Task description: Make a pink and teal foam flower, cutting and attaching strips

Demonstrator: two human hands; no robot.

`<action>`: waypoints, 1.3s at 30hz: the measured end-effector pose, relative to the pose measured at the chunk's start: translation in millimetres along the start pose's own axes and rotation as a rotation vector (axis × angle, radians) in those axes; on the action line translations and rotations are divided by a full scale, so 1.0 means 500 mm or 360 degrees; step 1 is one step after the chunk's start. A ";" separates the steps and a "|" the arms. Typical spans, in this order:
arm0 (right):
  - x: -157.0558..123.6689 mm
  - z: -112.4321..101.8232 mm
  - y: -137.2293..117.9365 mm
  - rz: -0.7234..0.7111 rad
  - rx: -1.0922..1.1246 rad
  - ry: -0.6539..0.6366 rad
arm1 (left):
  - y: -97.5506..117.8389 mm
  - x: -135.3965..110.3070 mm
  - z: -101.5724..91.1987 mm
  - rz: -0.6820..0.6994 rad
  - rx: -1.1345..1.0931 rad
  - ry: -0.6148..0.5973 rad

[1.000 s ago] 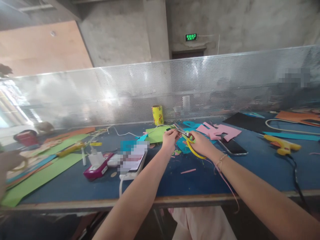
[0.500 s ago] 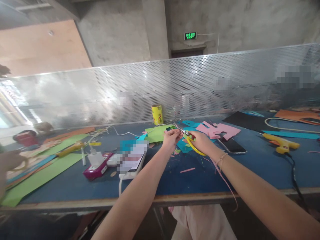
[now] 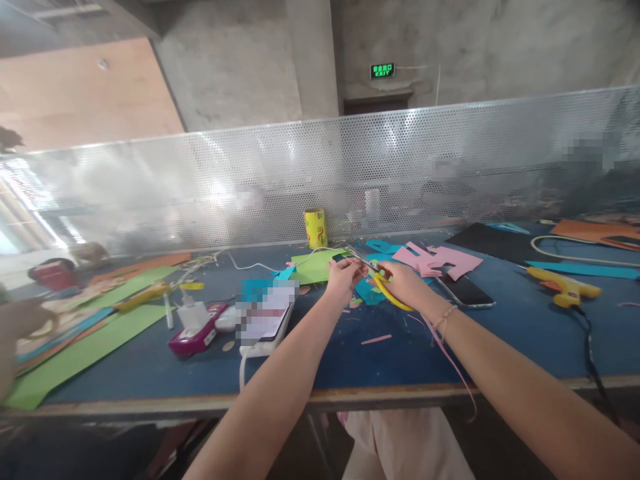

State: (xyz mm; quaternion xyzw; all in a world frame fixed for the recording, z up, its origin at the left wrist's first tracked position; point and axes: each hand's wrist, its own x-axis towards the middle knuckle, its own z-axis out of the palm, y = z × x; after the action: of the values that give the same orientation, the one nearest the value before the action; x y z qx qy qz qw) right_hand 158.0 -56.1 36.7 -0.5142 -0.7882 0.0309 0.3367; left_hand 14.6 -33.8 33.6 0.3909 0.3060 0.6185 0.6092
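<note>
My right hand [image 3: 403, 283] is closed around yellow-handled scissors [image 3: 381, 284], whose blades point up and left toward my left hand. My left hand [image 3: 342, 276] pinches a small pink scrap that I can barely make out, right at the blade tips. Both hands hover over the blue tabletop [image 3: 400, 347], above teal foam scraps [image 3: 367, 292] and a light green sheet [image 3: 314, 267]. Pink foam cut-outs [image 3: 440, 261] lie just right of the hands.
A phone [image 3: 463, 291] lies by the pink pieces; another phone [image 3: 265, 319] and a magenta charger block [image 3: 193, 337] sit to the left. A yellow glue gun [image 3: 563, 286] with cord, a yellow roll [image 3: 315, 229], long green sheets [image 3: 85, 350], a perforated metal screen [image 3: 320, 180] behind.
Almost nothing: both hands keep the same place, with the scissors still at the scrap; the view shifted slightly.
</note>
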 end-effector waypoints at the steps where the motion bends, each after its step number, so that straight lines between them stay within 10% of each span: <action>1: 0.000 0.000 0.000 0.0007 0.0008 0.0007 | 0.001 0.000 0.000 0.0008 0.0006 0.0006; 39: 0.004 0.004 0.011 0.0130 -0.0062 0.0069 | 0.005 0.017 -0.007 0.0109 -0.0107 0.0196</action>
State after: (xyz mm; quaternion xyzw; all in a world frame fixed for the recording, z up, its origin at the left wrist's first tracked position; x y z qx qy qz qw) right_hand 160.7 -51.4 33.7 -0.5528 -0.7596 0.0181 0.3420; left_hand 10.8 -25.3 35.1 0.3417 0.3082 0.6717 0.5805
